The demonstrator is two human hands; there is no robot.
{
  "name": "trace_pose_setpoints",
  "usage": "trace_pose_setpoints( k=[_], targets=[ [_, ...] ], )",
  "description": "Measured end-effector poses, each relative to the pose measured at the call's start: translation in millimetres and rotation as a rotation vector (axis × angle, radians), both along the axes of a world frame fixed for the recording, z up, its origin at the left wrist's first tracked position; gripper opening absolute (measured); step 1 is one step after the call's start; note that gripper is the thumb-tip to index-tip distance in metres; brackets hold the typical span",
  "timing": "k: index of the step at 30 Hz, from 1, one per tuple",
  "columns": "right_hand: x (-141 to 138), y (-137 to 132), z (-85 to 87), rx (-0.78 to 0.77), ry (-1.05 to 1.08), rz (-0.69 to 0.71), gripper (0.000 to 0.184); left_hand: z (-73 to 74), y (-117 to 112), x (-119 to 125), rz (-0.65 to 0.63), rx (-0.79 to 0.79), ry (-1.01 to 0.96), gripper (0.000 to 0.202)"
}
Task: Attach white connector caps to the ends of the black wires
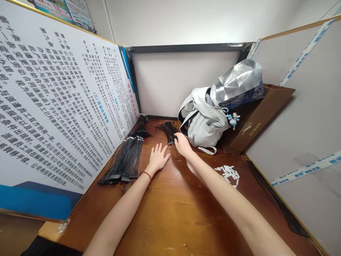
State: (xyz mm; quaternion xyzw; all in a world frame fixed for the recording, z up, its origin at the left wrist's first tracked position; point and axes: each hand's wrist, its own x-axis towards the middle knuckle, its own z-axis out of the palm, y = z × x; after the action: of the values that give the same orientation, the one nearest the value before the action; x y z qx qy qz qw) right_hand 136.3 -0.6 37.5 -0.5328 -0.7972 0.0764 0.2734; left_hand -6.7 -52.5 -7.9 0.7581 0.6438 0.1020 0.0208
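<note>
My left hand (158,158) lies palm down on the wooden table with its fingers spread, holding nothing. Ahead of it, my right hand (182,144) has its fingers curled at the right edge of a small bundle of thin black cables (169,131). Its fingertips are pinched on the cables; how many they grip is hidden. Left of my left hand lies a larger row of black cables (128,156), with pale tips at the far end and flat dark connectors at the near end. Another tied black bundle (142,126) sits behind that row, against the left panel.
A light grey backpack (204,117) leans at the back right, beside a silver bag (239,83) and a brown cardboard box (262,117). Small white pieces (228,174) lie right of my right forearm. Printed panel (64,106), back panel (183,83) and right panel (301,117) enclose the table (170,213).
</note>
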Motion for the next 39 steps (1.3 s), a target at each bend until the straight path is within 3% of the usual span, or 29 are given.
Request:
trace_pose_setpoints(
  k=[3,7,14,16,21,26,29,34,39],
  targets=[
    [-8.8,38.0,9.3,-0.198,-0.266,-0.175,0.036,-0.2,-0.1,0.7,0.001,0.001,-0.006,0.057],
    [-20.7,43.1,5.8,-0.307,-0.324,-0.238,0.032,-0.8,1.0,-0.2,0.000,0.012,-0.031,0.059],
    [-33.6,28.4,-2.6,-0.259,-0.238,-0.057,0.033,0.8,3.8,-2.2,0.048,0.035,-0.107,0.061],
    [-30.2,32.4,-0.9,-0.291,-0.205,-0.028,0.032,0.9,3.9,-2.4,0.040,0.034,-0.106,0.060],
    [-14.6,45.6,2.9,-0.431,-0.193,0.060,0.048,-0.7,4.1,-2.4,0.063,0.051,-0.112,0.060],
    [-4.7,46.4,4.9,-0.379,-0.249,0.135,0.032,-2.7,3.9,-3.4,0.032,0.083,-0.091,0.051],
    [-3.1,46.0,12.0,-0.334,-0.268,0.176,0.033,-3.7,3.6,-3.8,0.034,0.093,-0.101,0.048],
    [-5.1,57.7,34.3,-0.095,-0.372,-0.040,0.034,-4.3,3.5,-3.9,0.036,0.099,-0.128,0.048],
    [-13.1,78.5,53.8,-0.169,-0.579,-0.133,0.018,-3.9,3.9,-4.0,0.036,0.098,-0.144,0.048]
  ],
)
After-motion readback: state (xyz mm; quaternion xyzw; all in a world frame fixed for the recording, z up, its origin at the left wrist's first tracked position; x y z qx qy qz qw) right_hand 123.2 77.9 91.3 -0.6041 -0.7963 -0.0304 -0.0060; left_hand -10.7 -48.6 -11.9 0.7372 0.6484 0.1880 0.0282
